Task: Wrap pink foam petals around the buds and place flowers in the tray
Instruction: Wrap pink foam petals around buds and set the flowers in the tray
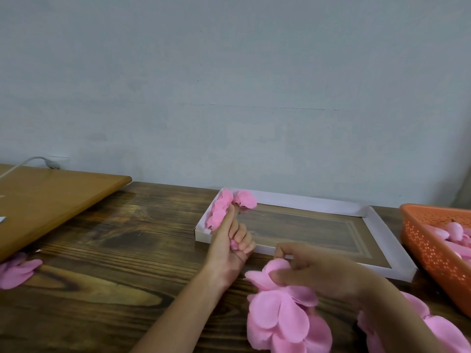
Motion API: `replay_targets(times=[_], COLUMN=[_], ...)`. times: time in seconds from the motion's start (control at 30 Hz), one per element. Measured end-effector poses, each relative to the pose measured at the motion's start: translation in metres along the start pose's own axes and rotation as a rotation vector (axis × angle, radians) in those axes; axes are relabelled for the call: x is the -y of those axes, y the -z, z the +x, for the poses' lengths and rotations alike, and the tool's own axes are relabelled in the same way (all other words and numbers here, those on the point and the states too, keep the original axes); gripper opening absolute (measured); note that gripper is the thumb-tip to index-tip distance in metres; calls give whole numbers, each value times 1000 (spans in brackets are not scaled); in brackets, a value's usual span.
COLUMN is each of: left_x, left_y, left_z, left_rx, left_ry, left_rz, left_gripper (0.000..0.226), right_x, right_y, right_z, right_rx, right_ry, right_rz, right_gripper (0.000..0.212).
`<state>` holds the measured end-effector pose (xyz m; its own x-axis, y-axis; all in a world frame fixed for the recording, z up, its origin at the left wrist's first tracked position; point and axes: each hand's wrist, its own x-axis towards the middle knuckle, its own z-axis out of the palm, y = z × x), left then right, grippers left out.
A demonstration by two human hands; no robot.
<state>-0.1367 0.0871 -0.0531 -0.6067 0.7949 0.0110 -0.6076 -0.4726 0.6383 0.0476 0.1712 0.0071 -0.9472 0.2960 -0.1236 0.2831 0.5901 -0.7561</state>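
Note:
My left hand [233,240] is raised at the near left corner of the white cardboard tray [382,225], its fingers curled round a small pink bud [234,244]. Several finished pink flowers [224,207] lie in the tray's far left corner, partly hidden behind that hand. My right hand [313,271] pinches a pink foam petal [270,273] at the top of a heap of pink petals [285,319] on the table just in front of the tray.
An orange perforated basket [430,248] with pink buds stands at the right edge. A light wooden board [51,200] lies at the left, with a white cable behind it. More pink petals [15,272] lie at the far left and bottom right of the dark wooden table [114,250].

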Motion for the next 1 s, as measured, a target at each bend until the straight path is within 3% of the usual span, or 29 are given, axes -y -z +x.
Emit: replay_targets(times=[0.17, 0.33, 0.43, 0.6, 0.77, 0.9, 1.0], left_x=[1, 1, 0, 1, 3, 4, 4], left_y=[2, 3, 3, 3, 6, 7, 7], left_z=[-2, -3, -3, -1, 1, 2, 1], left_rx=[9, -6, -11, -17, -4, 4, -1], left_ry=[11, 23, 26, 14, 24, 30, 32], left_rz=[24, 36, 39, 55, 52, 52, 47], left_gripper=[58, 58, 57, 59, 60, 60, 59], right_x=[4, -1, 0, 6, 6, 4, -1], right_y=[2, 4, 6, 9, 9, 11, 14], right_z=[0, 1, -1, -5, -8, -6, -6], right_rx=[-78, -130, -104, -53, 80, 75, 43], right_ry=[22, -59, -62, 32, 41, 27, -6], right_rz=[-179, -198, -168, -123, -128, -108, -72], right_gripper=[11, 13, 20, 10, 29, 7, 21])
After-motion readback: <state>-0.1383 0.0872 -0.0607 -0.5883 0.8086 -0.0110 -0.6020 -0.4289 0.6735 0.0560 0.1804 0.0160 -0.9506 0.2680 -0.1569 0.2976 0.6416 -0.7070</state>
